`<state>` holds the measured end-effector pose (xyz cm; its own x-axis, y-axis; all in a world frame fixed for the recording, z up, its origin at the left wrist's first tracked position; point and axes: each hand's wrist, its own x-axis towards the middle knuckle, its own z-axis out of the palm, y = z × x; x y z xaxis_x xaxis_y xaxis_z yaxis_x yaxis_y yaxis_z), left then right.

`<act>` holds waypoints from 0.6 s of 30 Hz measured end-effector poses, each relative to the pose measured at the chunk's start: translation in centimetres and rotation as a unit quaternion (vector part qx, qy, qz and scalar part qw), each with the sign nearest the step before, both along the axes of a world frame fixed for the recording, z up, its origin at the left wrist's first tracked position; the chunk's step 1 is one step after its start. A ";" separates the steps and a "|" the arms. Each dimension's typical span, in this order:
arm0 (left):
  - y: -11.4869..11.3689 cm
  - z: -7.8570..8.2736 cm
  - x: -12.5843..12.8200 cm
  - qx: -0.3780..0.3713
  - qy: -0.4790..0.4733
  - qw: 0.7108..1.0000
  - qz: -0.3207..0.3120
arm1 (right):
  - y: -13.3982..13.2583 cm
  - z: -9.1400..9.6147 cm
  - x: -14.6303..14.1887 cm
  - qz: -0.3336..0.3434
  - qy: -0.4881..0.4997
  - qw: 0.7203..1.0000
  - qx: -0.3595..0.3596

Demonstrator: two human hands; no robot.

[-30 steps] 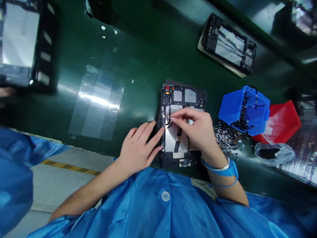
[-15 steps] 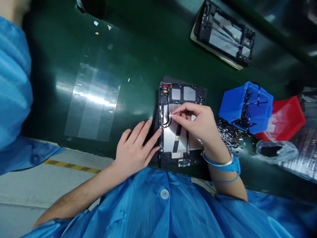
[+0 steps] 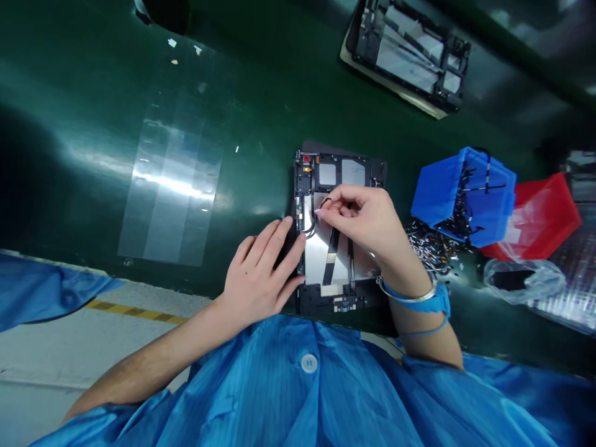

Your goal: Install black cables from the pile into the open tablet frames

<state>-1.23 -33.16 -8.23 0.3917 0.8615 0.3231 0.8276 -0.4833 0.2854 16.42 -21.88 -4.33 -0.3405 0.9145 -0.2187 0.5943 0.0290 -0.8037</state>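
Observation:
An opened tablet frame (image 3: 342, 171) lies on the green belt in front of me, its silver inner plate and black flat cables showing. My left hand (image 3: 263, 273) rests flat against the frame's left edge, fingers stretched out. My right hand (image 3: 367, 220) is over the middle of the frame, its fingertips pinched on a thin black cable (image 3: 311, 231) that curves along the left side. A blue wrist strap (image 3: 426, 304) circles my right wrist.
A second opened tablet frame (image 3: 410, 56) lies farther back on the belt (image 3: 261, 112). A blue bin (image 3: 465, 192) of black cables and a red bin (image 3: 540, 217) stand at the right, with loose cables (image 3: 431, 245) spilled beside them. A clear plastic sheet (image 3: 172, 174) lies left.
My right hand has crept up and left along the cable's curve, still pinching it. The left hand stays at the frame's edge. A blue-sleeved person at the far left has left the view.

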 end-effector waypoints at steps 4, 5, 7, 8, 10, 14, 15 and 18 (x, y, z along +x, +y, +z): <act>0.2 0.1 0.0 -0.037 0.011 0.999 -0.007 | -0.1 0.0 -0.2 -0.003 -0.021 1.000 0.012; 0.2 0.2 0.0 -0.043 0.011 0.999 -0.006 | -0.1 0.0 -0.2 -0.002 -0.027 0.999 0.017; 0.2 0.2 0.0 -0.048 0.012 0.999 -0.001 | -0.2 -0.1 -0.2 -0.001 -0.036 0.999 0.027; 0.2 0.1 0.0 -0.047 0.015 0.999 0.000 | -0.2 -0.1 -0.3 0.000 -0.039 0.999 0.030; 0.2 0.1 0.0 -0.046 0.021 0.999 0.001 | -0.2 -0.2 -0.2 0.000 -0.044 0.998 0.035; 0.2 0.1 0.0 -0.047 0.019 0.999 -0.002 | -0.2 -0.3 -0.2 0.004 -0.051 0.998 0.047; 0.2 0.2 0.0 -0.046 0.019 0.999 -0.003 | -0.2 -0.3 -0.2 0.005 -0.053 0.997 0.051; 0.6 0.3 0.0 -0.035 0.026 0.999 -0.030 | -0.3 -0.3 -0.3 0.006 -0.064 0.996 0.064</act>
<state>-1.28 -32.55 -7.92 0.4579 0.8557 0.2410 0.8124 -0.5128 0.2775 16.16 -22.23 -4.63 -0.3275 0.9339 -0.1435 0.6911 0.1332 -0.7104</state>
